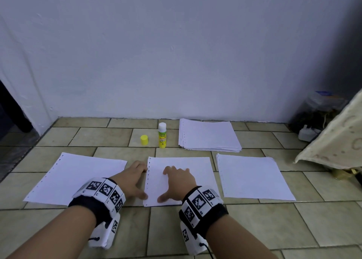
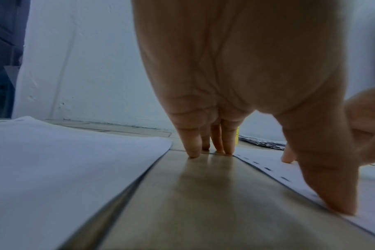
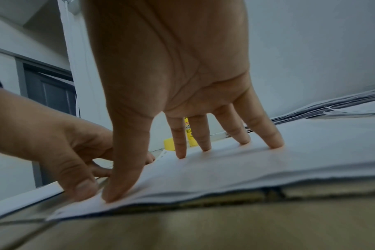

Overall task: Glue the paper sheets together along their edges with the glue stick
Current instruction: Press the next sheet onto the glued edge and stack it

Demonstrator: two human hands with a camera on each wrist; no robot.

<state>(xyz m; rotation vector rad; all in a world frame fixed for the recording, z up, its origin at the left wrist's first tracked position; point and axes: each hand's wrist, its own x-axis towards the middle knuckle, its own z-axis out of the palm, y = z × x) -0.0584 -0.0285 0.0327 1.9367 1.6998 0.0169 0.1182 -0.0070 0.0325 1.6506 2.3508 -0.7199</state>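
Fingers (image 3: pixel 265 130) of the right hand (image 1: pixel 179 182) are spread wide and straight, their tips pressing down on the middle sheet (image 1: pixel 195 172), with the thumb (image 3: pixel 122 179) planted near that sheet's near left corner; the palm arches above the paper, touching it only at the tips. Both forearms reach forward from the near edge of the head view, each wrapped in a black wrist band (image 1: pixel 203 209) carrying white marker tiles. Beside it, the left hand (image 1: pixel 133 178) stands in the bare strip of tiled floor (image 1: pixel 109 231) between the left sheet (image 1: pixel 78 176) and the middle sheet; its four fingers (image 2: pixel 193 145) are straight and close together, tips on the floor at the far left corner of the middle sheet, while its thumb (image 2: pixel 332 191) presses the punched left margin of that sheet nearer the person. Neither hand grips anything. To the right lies the right sheet (image 1: pixel 252 176), apart from the middle one, with more than one layer showing at its edge. Farther back, the glue stick (image 1: pixel 162 135) stands upright and uncapped on the floor, its yellow cap (image 1: pixel 144 140) just to its left, and a paper stack (image 1: pixel 209 134) sits to its right near the white wall (image 1: pixel 176 53). At the far right a patterned cloth (image 1: pixel 333 139) hangs into view.
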